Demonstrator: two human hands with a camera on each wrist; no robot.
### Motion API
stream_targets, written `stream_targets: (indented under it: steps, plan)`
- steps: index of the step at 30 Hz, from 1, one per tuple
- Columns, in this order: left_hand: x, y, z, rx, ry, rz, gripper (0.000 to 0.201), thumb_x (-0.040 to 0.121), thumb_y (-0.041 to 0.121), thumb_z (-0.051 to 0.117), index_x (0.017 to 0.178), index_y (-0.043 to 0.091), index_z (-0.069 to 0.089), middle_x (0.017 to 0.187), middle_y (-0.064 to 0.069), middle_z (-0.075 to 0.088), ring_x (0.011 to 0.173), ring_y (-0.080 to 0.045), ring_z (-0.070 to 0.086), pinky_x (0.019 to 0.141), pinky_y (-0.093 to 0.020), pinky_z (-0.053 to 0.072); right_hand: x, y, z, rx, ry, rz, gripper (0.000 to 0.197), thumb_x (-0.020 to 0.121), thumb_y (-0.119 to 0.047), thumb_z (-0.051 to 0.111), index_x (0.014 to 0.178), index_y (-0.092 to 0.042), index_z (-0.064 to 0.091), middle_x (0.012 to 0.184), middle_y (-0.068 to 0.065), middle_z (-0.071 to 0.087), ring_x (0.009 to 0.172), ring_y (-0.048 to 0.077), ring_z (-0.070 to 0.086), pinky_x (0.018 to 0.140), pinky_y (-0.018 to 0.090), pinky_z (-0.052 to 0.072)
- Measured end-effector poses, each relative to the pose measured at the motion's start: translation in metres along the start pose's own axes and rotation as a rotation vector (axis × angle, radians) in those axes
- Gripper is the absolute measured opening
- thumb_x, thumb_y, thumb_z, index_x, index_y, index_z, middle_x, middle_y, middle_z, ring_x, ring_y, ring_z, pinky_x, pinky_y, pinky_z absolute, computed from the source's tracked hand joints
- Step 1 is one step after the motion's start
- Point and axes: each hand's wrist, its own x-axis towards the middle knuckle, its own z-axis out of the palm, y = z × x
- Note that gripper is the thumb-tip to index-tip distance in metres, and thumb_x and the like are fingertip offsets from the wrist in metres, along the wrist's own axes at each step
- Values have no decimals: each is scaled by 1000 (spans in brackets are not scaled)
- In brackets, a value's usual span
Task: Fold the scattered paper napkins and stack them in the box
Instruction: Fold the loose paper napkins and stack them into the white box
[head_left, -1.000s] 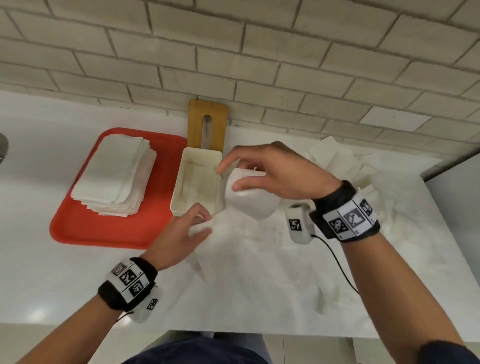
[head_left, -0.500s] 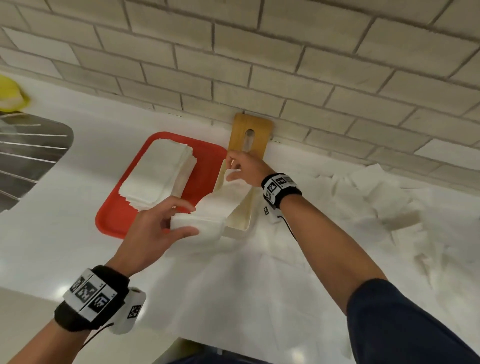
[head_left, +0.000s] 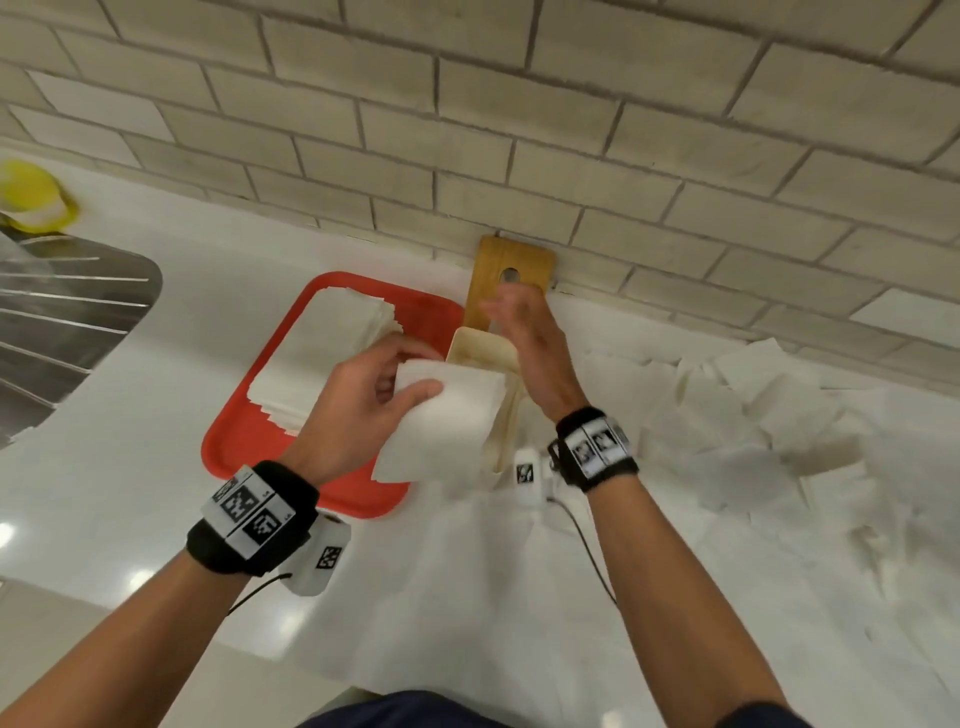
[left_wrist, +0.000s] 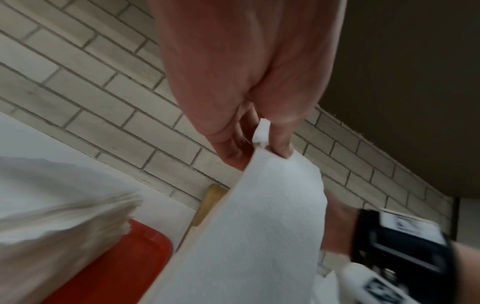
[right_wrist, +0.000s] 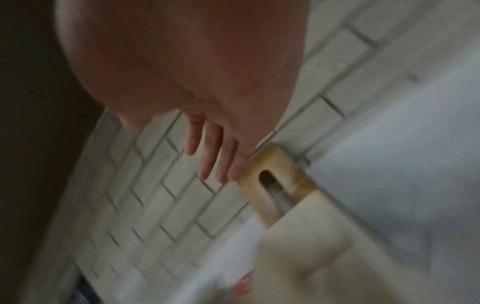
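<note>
My left hand (head_left: 387, 392) pinches a folded white napkin (head_left: 447, 421) by its upper corner, holding it up over the near end of the cream box (head_left: 480, 345). The left wrist view shows thumb and fingers (left_wrist: 281, 144) clamped on the napkin (left_wrist: 257, 226) edge. My right hand (head_left: 524, 332) hovers above the far end of the box with straight fingers (right_wrist: 207, 160) and holds nothing. The inside of the box is mostly hidden by the napkin and hands. Loose unfolded napkins (head_left: 753, 415) lie scattered to the right.
A red tray (head_left: 234, 447) left of the box carries a stack of folded napkins (head_left: 322, 358). A wooden board (head_left: 511, 270) leans on the brick wall behind the box. A steel sink drainer (head_left: 62, 312) and a yellow object (head_left: 31, 197) sit far left.
My right hand has let go of the napkin and lifted off it, fingers spread. My left hand has raised the napkin's near end above the box. The camera has moved closer.
</note>
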Motion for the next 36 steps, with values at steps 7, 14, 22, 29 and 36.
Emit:
stream_targets:
  steps: [7, 14, 22, 29, 36]
  plan:
    - [65, 14, 29, -93, 219, 110, 23, 108, 19, 62, 131, 21, 58, 108, 5, 67, 93, -9, 64, 76, -22, 51, -91, -8, 34, 184, 189, -40, 76, 101, -11, 73, 149, -34, 18, 134, -27, 61, 114, 15, 74, 96, 39, 63]
    - [69, -46, 58, 191, 134, -245, 43, 111, 34, 51, 147, 11, 47, 122, 1, 66, 112, -22, 67, 85, -28, 46, -70, 18, 49, 8, 271, 186, 51, 97, 2, 52, 125, -36, 33, 82, 6, 66, 60, 28, 63, 57, 36, 48]
    - [34, -93, 76, 481, -120, -433, 58, 100, 5, 45, 157, 13, 34, 134, -27, 62, 122, -48, 61, 101, -55, 52, -24, 45, 78, -410, -176, 658, 88, 104, 2, 50, 170, -5, -7, 170, 19, 31, 153, 36, 40, 119, 40, 42]
    - [26, -87, 78, 527, -81, -345, 60, 97, 3, 48, 155, 16, 36, 129, -24, 63, 117, -49, 61, 95, -58, 53, -43, 19, 17, -487, -35, 497, 53, 104, -14, 52, 154, -13, 38, 140, 16, 64, 122, 35, 66, 91, 35, 54]
    - [2, -53, 104, 478, 68, 107, 36, 97, 3, 62, 132, 12, 59, 128, -7, 64, 115, -26, 59, 97, -40, 52, -88, 111, -123, -948, -205, 640, 84, 87, -37, 80, 156, -20, 35, 151, 10, 48, 140, 37, 50, 111, 47, 45]
